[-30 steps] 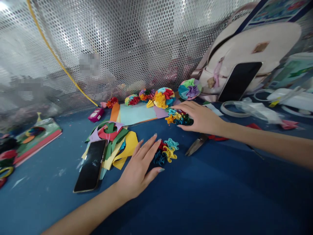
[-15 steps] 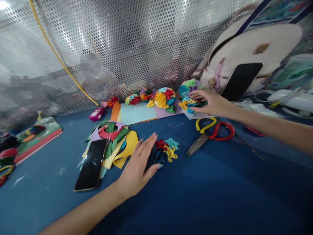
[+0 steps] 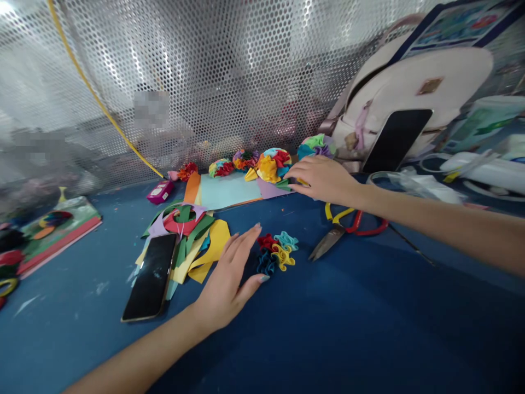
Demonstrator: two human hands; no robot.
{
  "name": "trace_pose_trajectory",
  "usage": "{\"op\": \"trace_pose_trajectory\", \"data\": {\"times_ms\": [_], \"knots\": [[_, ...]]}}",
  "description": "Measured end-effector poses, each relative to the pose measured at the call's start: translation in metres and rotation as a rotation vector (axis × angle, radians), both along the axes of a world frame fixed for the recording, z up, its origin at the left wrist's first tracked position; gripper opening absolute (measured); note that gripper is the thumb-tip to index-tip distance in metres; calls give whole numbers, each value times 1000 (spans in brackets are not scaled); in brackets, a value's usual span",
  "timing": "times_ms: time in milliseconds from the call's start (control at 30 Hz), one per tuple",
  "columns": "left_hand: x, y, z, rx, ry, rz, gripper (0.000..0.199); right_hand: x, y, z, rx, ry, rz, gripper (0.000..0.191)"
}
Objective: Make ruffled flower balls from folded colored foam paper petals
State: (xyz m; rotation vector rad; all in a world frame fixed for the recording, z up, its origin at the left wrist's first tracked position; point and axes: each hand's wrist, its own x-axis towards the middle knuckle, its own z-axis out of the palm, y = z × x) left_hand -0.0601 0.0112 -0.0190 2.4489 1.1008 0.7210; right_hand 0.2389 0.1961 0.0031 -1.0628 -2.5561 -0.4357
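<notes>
My left hand (image 3: 227,276) rests on the blue table with its fingers spread, beside a small cluster of ruffled pieces (image 3: 276,253) in red, light blue, yellow and dark blue. Nothing is held in it. Toward the back, my right hand (image 3: 322,178) reaches over a small ruffled bunch, mostly hidden under the palm; a bit of yellow shows by the fingers. Whether it grips anything is unclear. Just left of that hand sits a yellow, red and blue ruffled ball (image 3: 273,165). A green and purple ball (image 3: 315,146) is behind it.
Scissors (image 3: 338,232) with yellow and red handles lie below my right forearm. A black phone (image 3: 151,276) rests on coloured scraps (image 3: 217,246) at left. Behind are a light blue sheet (image 3: 232,190), a purple box (image 3: 160,192), and a white backpack (image 3: 414,87) with another phone (image 3: 397,139) against it.
My right hand has moved left and now covers the small ruffled bunch. My left hand has stayed in place beside the cluster. The view has shifted slightly.
</notes>
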Motion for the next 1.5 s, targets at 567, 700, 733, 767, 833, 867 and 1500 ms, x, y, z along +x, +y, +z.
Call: {"op": "trace_pose_trajectory", "data": {"times_ms": [567, 700, 733, 767, 833, 867, 1500], "knots": [[7, 2, -3, -134, -2, 109, 99, -6, -15, 1, -38, -6, -33, 22], [16, 7, -5, -244, -55, 136, 111, 4, -22, -2, -15, -2, -7, 27], [18, 8, -4, -257, -71, 143, 111, 6, -21, -5, -12, -8, 0, 29], [21, 8, -4, -264, -84, 147, 111, 7, -20, -8, -14, -16, 11, 30], [26, 9, -4, -268, -107, 150, 110, 10, -15, -14, -21, -36, 41, 29], [28, 9, -4, -267, -118, 149, 109, 11, -13, -17, -19, -43, 62, 27], [33, 20, 12, -345, -275, 144, 77, 24, -73, 13, -715, 500, 226, 27]]}}
